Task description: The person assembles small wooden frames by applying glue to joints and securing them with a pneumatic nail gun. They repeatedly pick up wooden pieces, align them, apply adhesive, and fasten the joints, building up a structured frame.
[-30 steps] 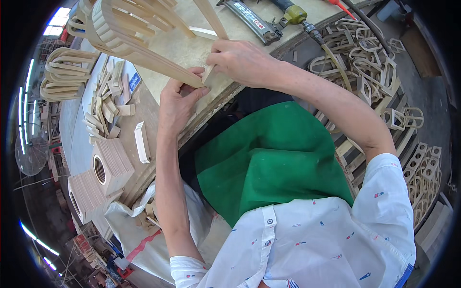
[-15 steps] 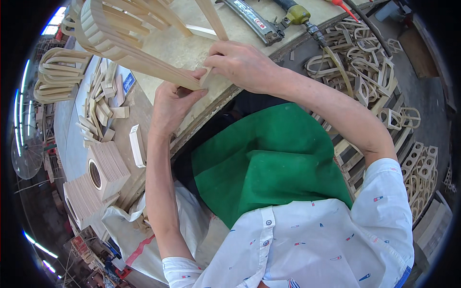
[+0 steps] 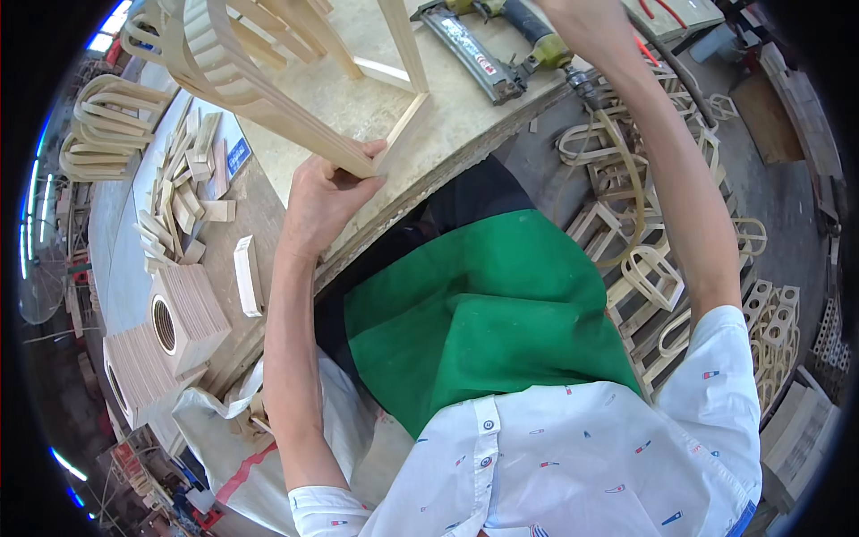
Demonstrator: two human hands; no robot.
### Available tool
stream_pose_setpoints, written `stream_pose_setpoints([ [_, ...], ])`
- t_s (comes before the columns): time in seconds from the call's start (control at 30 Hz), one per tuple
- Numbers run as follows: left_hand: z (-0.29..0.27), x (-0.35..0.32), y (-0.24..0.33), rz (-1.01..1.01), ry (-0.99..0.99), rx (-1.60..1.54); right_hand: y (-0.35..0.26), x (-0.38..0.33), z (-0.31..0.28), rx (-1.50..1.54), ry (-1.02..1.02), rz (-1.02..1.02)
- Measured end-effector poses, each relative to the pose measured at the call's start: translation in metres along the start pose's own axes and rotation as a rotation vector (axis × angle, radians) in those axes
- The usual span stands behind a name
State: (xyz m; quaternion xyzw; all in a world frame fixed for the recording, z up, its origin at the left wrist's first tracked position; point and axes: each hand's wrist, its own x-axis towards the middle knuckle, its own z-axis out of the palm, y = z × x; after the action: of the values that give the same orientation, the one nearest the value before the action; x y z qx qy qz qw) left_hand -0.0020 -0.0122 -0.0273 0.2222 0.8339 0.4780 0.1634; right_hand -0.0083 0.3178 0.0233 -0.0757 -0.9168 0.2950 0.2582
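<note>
Wood, pale and curved, sweeps in from the upper left of the view: that's the bent wooden frame [image 3: 295, 125], its long leg slanting down and rightward to finish a little left of centre. And right on that end sits the left hand [image 3: 324, 199], thumb on the near side, fingers tucked round behind, pinching the leg where it meets a crosspiece [image 3: 403, 132]. The crosspiece runs the other way, up and to the right, across to the foot of a second leg [image 3: 403, 45]. So the joint is right at the left fingertips, close to the edge of the bench [image 3: 465, 134].

Over to the right hand [image 3: 586, 27]! It's up at the top edge, right of centre, well apart from the joint and right beside the nail gun [image 3: 546, 54]. Its fingers run out of view, so closed on the handle or open, I cannot tell. The tool lies between the two hands, upper middle of the view, its long magazine [image 3: 470, 58] slanting down to the right. Here's the split, then: the right hand is plainly nearer the tool, the left has the corner, and a stretch of bench top separates the two.
</note>
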Motion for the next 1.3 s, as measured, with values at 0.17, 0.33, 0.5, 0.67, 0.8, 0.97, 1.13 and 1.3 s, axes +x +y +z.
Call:
stream_pose_setpoints([
  [0.17, -0.001, 0.004, -0.004, 0.01, -0.012, -0.038, 0.038, 0.039, 0.02, -0.095, -0.424, 0.327],
  [0.33, -0.001, 0.006, 0.004, 0.015, -0.01, -0.01, 0.071, 0.029, 0.035, 0.413, -0.471, 0.375],
  [0.5, -0.001, 0.003, -0.001, 0.009, -0.016, 0.057, -0.009, -0.081, -0.013, 0.99, -0.178, 0.568],
  [0.67, -0.003, -0.001, -0.003, 0.009, -0.009, 0.011, -0.036, -0.139, -0.031, 0.902, -0.197, 0.509],
  [0.8, -0.002, 0.001, -0.004, -0.033, 0.001, -0.017, -0.064, -0.182, -0.015, 1.295, -0.168, 0.644],
  [0.97, -0.001, 0.003, -0.004, -0.003, -0.001, -0.03, -0.088, -0.217, 0.021, 1.492, -0.19, 0.776],
  [1.13, 0.0, 0.002, -0.004, 0.005, 0.008, -0.01, -0.095, -0.224, 0.032, 1.505, -0.225, 0.759],
  [1.3, 0.0, 0.002, -0.006, 0.023, 0.01, 0.014, -0.095, -0.222, 0.035, 1.514, -0.226, 0.751],
])
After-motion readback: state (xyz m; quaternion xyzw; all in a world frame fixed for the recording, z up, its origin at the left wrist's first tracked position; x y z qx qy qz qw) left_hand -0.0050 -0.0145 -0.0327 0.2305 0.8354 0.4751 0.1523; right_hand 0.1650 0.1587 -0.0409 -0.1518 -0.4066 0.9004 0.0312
